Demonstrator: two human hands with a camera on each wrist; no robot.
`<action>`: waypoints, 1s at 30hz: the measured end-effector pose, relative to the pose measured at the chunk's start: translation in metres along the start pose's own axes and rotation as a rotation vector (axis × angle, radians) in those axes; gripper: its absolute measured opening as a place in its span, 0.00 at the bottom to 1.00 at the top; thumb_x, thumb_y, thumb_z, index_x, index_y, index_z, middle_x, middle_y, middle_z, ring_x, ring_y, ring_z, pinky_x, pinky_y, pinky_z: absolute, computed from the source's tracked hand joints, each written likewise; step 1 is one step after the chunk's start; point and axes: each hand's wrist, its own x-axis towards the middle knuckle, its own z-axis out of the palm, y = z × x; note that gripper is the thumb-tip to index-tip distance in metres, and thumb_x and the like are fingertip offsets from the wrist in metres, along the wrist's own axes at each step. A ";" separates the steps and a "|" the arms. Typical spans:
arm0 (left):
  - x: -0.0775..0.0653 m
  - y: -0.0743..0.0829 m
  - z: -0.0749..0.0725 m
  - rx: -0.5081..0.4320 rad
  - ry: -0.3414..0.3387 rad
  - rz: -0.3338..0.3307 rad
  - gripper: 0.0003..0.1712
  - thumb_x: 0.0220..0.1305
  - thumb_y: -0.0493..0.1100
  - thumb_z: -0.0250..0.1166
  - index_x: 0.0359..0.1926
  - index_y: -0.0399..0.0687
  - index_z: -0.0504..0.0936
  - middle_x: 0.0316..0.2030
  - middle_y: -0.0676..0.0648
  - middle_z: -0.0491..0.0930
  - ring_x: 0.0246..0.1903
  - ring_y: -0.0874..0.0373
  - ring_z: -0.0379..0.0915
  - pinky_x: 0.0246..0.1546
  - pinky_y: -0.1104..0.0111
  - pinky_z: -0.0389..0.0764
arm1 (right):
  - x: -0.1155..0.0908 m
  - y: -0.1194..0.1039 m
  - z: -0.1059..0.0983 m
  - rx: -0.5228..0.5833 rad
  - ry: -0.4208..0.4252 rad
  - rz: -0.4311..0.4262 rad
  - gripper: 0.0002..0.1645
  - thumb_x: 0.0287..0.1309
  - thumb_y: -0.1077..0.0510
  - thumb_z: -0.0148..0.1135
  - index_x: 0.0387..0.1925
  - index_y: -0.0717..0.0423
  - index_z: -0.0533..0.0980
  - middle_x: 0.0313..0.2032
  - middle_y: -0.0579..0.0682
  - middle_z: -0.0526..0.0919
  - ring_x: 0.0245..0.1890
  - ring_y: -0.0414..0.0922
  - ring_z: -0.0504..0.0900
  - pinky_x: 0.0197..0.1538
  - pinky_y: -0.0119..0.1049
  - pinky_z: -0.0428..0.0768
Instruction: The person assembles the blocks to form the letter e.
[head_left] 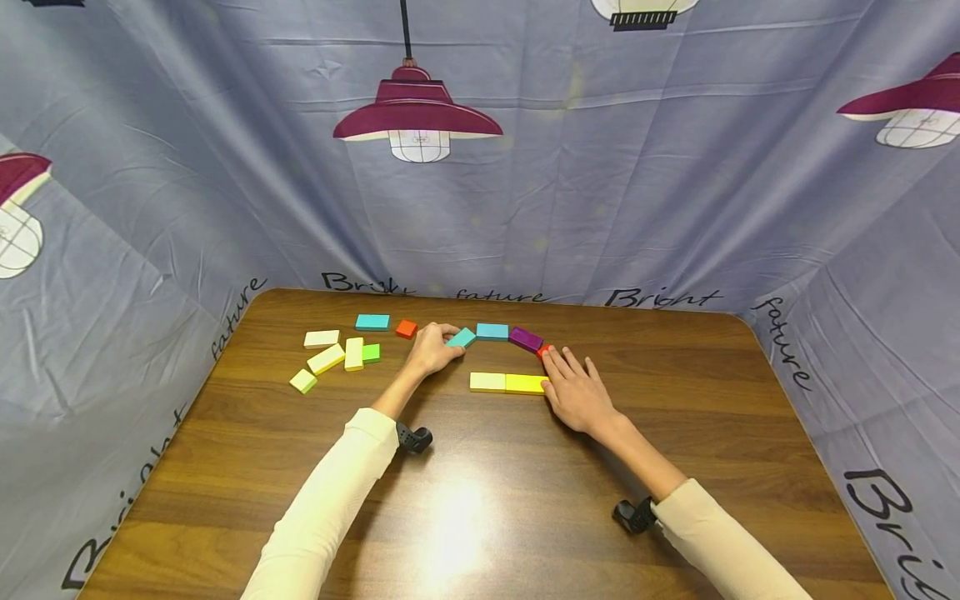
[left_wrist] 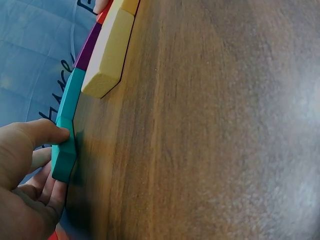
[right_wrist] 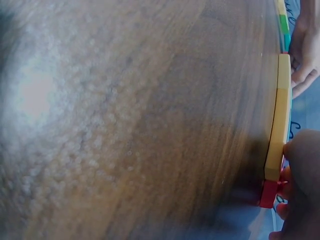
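My left hand pinches a teal block between thumb and fingers, low at the table. This block's right end meets a blue block, followed by a purple block and a red block in a curved row. Over the red block lie the straight fingertips of my right hand, partly hiding it. The same hand's thumb is right at the end of a yellow block, which stands end to end with a pale yellow block. In the left wrist view the teal block shows under the thumb.
Left of my left hand lie a red block, a blue block, a green block and several pale yellow and lime blocks. A printed curtain hangs behind the wooden table's far edge.
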 end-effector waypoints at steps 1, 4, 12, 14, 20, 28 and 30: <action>0.000 0.000 0.000 0.007 0.004 0.004 0.24 0.57 0.36 0.72 0.56 0.36 0.82 0.48 0.38 0.79 0.44 0.48 0.77 0.45 0.59 0.77 | 0.000 0.000 0.000 0.000 -0.002 0.000 0.35 0.77 0.49 0.43 0.75 0.63 0.56 0.75 0.59 0.55 0.74 0.59 0.52 0.70 0.65 0.48; 0.001 -0.002 0.000 0.027 0.008 0.010 0.24 0.57 0.37 0.72 0.55 0.36 0.83 0.47 0.38 0.80 0.44 0.48 0.76 0.45 0.59 0.76 | 0.000 0.000 -0.001 0.001 -0.007 0.002 0.35 0.78 0.49 0.42 0.76 0.63 0.55 0.75 0.59 0.55 0.74 0.59 0.52 0.70 0.64 0.48; 0.002 -0.003 0.000 0.041 -0.002 0.005 0.25 0.57 0.38 0.71 0.57 0.38 0.82 0.48 0.38 0.78 0.45 0.48 0.74 0.45 0.59 0.75 | 0.000 -0.001 -0.002 0.001 -0.007 0.003 0.34 0.77 0.49 0.42 0.75 0.64 0.56 0.75 0.60 0.55 0.74 0.59 0.52 0.70 0.65 0.48; 0.003 -0.003 0.000 0.042 -0.003 0.004 0.25 0.58 0.38 0.71 0.57 0.38 0.82 0.48 0.38 0.78 0.45 0.48 0.74 0.45 0.59 0.75 | 0.000 -0.001 -0.002 0.000 -0.009 0.004 0.34 0.77 0.49 0.42 0.75 0.64 0.56 0.75 0.60 0.55 0.74 0.59 0.52 0.70 0.64 0.48; 0.002 -0.003 0.000 0.035 -0.005 0.011 0.25 0.58 0.38 0.72 0.57 0.38 0.82 0.47 0.39 0.78 0.44 0.48 0.74 0.45 0.60 0.76 | 0.000 -0.001 -0.003 0.003 -0.009 0.006 0.34 0.77 0.49 0.43 0.75 0.64 0.56 0.75 0.60 0.55 0.74 0.59 0.52 0.70 0.65 0.48; -0.003 -0.007 -0.009 -0.016 -0.007 0.028 0.28 0.60 0.41 0.72 0.61 0.38 0.79 0.50 0.39 0.79 0.49 0.47 0.76 0.51 0.58 0.76 | 0.000 -0.001 -0.001 0.004 -0.015 0.008 0.34 0.77 0.49 0.42 0.75 0.63 0.56 0.75 0.59 0.54 0.74 0.59 0.52 0.70 0.64 0.48; -0.006 -0.012 -0.016 -0.038 0.014 0.041 0.27 0.62 0.41 0.70 0.61 0.36 0.78 0.50 0.38 0.78 0.50 0.46 0.76 0.52 0.58 0.76 | 0.001 0.000 -0.001 0.004 -0.019 0.008 0.35 0.78 0.48 0.42 0.76 0.63 0.55 0.75 0.59 0.54 0.74 0.59 0.51 0.70 0.64 0.48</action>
